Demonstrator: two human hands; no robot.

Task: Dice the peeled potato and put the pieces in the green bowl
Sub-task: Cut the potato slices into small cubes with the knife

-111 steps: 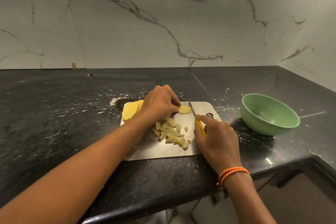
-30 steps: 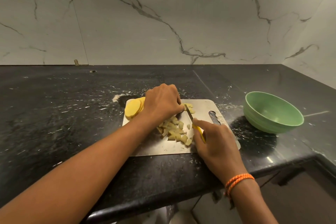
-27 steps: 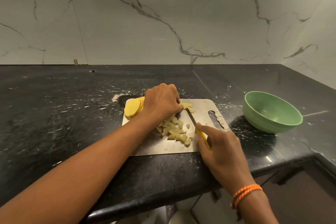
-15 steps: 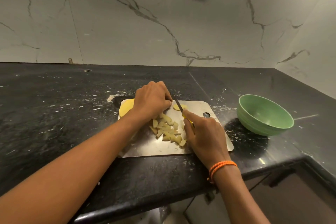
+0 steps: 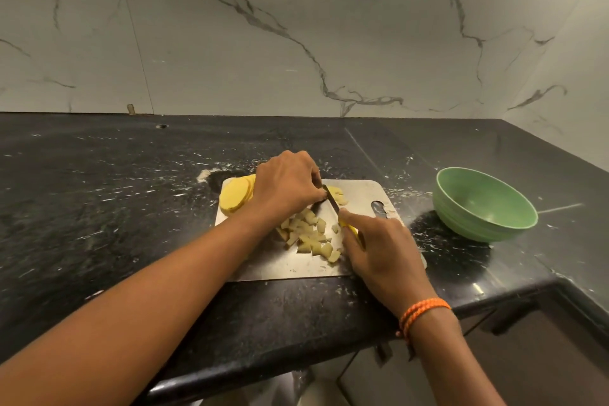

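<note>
My arms were bare to past the elbows, no sleeves showing; a doubled orange braided cord bracelet (image 5: 422, 310) circled my right wrist, and my left wrist carried nothing

left hand (image 5: 287, 186) curled, right hand (image 5: 379, 249) apparently gripping

The worktop (image 5: 131, 208) is a black stone slab with white flecks and streaks, meeting a marble-patterned wall at 12 o'clock and at 3 o'clock. A steel cutting board (image 5: 283, 264) lies flat on it near the front edge, at centre. A green bowl (image 5: 484, 208) stands upright on the worktop at 3 o'clock from the board, apart from it. A pale powdery smear (image 5: 206, 173) marks the surface at 10 o'clock from the board.
</note>
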